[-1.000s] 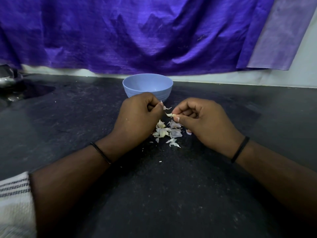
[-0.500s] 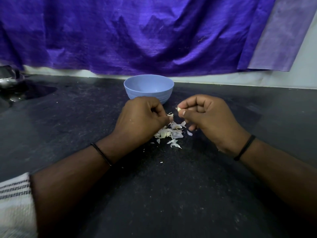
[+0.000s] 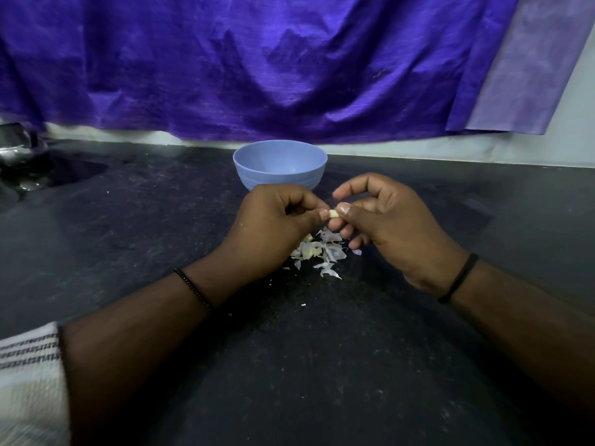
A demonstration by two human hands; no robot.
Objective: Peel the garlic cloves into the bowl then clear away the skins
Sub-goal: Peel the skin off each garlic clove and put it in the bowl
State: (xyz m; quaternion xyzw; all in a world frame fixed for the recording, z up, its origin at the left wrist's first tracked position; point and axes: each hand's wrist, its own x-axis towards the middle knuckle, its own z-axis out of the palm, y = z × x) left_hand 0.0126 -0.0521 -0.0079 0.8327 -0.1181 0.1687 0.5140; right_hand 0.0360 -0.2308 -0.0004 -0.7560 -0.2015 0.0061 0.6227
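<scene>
place: home kitchen, informal setup
counter: dark stone-look worktop [image 3: 322,365], speckled, dusty, runs the full width
sink area: recessed basin cut into the counter [image 3: 64,172] at far left, wet sheen around it
metal vessel: shiny steel pot or kettle [image 3: 16,144] at the left edge, partly cut off
wall: pale wall [image 3: 531,149] behind the counter, mostly covered by a hanging purple cloth [image 3: 257,75], creased
food prep signs: blue plastic bowl [image 3: 280,175] on the counter, heap of papery garlic skins [image 3: 325,252] in front of it, small scraps scattered near
lighting: dim, indoor
</scene>
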